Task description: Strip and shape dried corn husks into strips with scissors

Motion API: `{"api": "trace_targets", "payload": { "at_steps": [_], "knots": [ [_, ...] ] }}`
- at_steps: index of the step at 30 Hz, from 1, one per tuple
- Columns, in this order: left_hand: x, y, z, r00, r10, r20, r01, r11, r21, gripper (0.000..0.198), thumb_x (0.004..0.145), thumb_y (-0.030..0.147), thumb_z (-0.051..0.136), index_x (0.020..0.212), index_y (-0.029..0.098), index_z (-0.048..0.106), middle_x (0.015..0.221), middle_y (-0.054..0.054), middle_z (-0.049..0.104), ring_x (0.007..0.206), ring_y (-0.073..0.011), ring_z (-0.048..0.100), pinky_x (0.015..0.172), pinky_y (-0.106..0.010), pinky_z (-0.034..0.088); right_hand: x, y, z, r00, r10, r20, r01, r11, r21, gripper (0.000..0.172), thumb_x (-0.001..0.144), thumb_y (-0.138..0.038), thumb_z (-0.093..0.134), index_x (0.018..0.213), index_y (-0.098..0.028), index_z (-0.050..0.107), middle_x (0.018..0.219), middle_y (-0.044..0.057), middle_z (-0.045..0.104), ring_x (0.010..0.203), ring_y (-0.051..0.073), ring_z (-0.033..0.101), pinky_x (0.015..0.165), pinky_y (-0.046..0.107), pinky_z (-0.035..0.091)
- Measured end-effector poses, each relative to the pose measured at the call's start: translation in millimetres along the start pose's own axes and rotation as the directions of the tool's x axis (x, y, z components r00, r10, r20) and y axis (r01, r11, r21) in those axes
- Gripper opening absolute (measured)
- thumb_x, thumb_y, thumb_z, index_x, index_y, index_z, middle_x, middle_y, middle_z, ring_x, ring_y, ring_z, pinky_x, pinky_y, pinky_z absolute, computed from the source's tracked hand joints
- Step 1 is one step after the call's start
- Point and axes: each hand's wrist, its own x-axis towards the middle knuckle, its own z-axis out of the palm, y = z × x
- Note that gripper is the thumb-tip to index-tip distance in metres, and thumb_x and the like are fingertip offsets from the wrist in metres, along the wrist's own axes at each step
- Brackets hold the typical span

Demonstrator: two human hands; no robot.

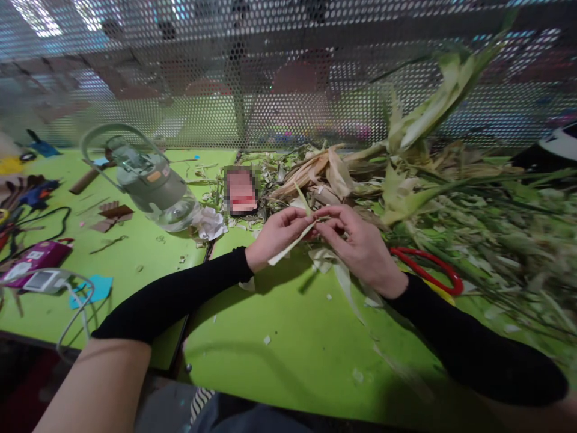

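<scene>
Between my two hands, over the green table [288, 337], is a pale strip of corn husk [291, 245]. My left hand [277, 236] pinches it between thumb and fingers, one end hanging down and a tip sticking up behind. My right hand [360, 246] meets the left at the fingertips, its thumb and forefinger closed on the same husk strip. Just beneath the right hand, more pale husk strips [345, 279] trail onto the table. Red-handled scissors [430, 264] lie right of the right wrist, partly covered.
Dried and green corn husks [342, 168] and shreds [491, 240] pile up at the back and right. A clear bottle with a green lid [155, 180] stands left, beside crumpled paper [210, 224]. A purple device [38, 261] with a cable lies far left. Perforated metal screen [270, 78] closes the back.
</scene>
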Motion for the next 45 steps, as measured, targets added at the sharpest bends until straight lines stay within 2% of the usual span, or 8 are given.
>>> {"api": "trace_targets", "payload": {
  "at_steps": [10,17,22,27,33,38,41,45],
  "knots": [
    [-3,-4,1.9,1.000,-0.022,0.020,0.023,0.999,-0.039,0.024,0.088,0.025,0.083,0.093,0.017,0.061,0.078,0.001,0.074,0.073,-0.0103,0.072,0.080,-0.028,0.060,4,6,-4,0.999,0.016,-0.035,-0.015,1.000,0.015,0.027,0.098,-0.050,0.067,0.088,-0.024,0.067,0.069,0.001,0.071,0.057,0.017,0.060,0.055,0.030,0.043],
    [-2,-3,2.7,0.999,-0.033,0.027,0.033,0.999,-0.009,0.018,0.094,0.022,0.075,0.091,0.017,0.057,0.078,0.003,0.072,0.070,-0.0090,0.070,0.088,-0.033,0.061,3,8,-4,1.000,-0.002,0.012,0.002,1.000,0.029,0.021,0.097,-0.044,0.066,0.098,-0.023,0.072,0.070,0.001,0.072,0.059,0.017,0.062,0.059,0.031,0.045],
    [-5,-4,4.4,0.999,-0.016,0.042,0.016,1.000,-0.009,0.020,0.095,0.023,0.074,0.093,0.018,0.055,0.079,0.001,0.073,0.072,-0.0100,0.071,0.090,-0.034,0.061,4,8,-2,0.992,0.121,-0.021,-0.114,0.974,0.195,0.037,0.090,-0.061,0.072,0.092,-0.025,0.067,0.063,-0.002,0.063,0.056,0.018,0.059,0.055,0.032,0.045],
    [-5,-6,4.4,0.998,-0.018,0.064,0.018,1.000,0.003,0.020,0.098,0.022,0.072,0.093,0.017,0.054,0.080,0.000,0.073,0.074,-0.0094,0.072,0.086,-0.031,0.061,3,4,-1,0.986,0.165,0.016,-0.164,0.956,0.245,0.038,0.086,-0.062,0.078,0.087,-0.025,0.068,0.062,-0.002,0.061,0.057,0.017,0.057,0.057,0.033,0.044],
    [-5,-15,1.8,0.977,0.205,0.065,-0.215,0.951,0.221,0.017,0.100,0.027,0.069,0.095,0.018,0.056,0.083,0.001,0.070,0.077,-0.0095,0.070,0.081,-0.026,0.058,6,-3,0,0.925,0.362,0.118,-0.376,0.818,0.436,0.046,0.083,-0.062,0.080,0.072,-0.023,0.058,0.056,-0.005,0.047,0.053,0.011,0.039,0.051,0.028,0.030],
    [-3,-24,-8.9,0.865,0.436,0.248,-0.499,0.692,0.522,0.010,0.099,0.025,0.065,0.106,0.018,0.064,0.099,-0.006,0.076,0.087,-0.0116,0.071,0.083,-0.025,0.056,9,-9,-5,0.846,0.460,0.271,-0.533,0.692,0.487,0.051,0.076,-0.061,0.085,0.068,-0.023,0.052,0.049,-0.010,0.036,0.047,0.007,0.026,0.046,0.027,0.015],
    [-1,-26,-12.9,0.821,0.473,0.319,-0.570,0.657,0.493,0.018,0.101,0.031,0.064,0.112,0.017,0.065,0.109,-0.010,0.078,0.096,-0.0144,0.075,0.090,-0.029,0.059,10,-8,-6,0.833,0.470,0.293,-0.553,0.671,0.494,0.049,0.073,-0.059,0.087,0.071,-0.023,0.054,0.048,-0.011,0.036,0.046,0.006,0.024,0.046,0.026,0.012],
    [-1,-25,-12.8,0.840,0.407,0.358,-0.539,0.700,0.468,0.025,0.099,0.037,0.068,0.114,0.017,0.067,0.113,-0.010,0.079,0.097,-0.0151,0.076,0.094,-0.031,0.060,10,-8,-6,0.862,0.436,0.259,-0.507,0.720,0.474,0.048,0.070,-0.058,0.090,0.072,-0.022,0.058,0.048,-0.009,0.041,0.048,0.007,0.026,0.048,0.026,0.015]
  ]
}}
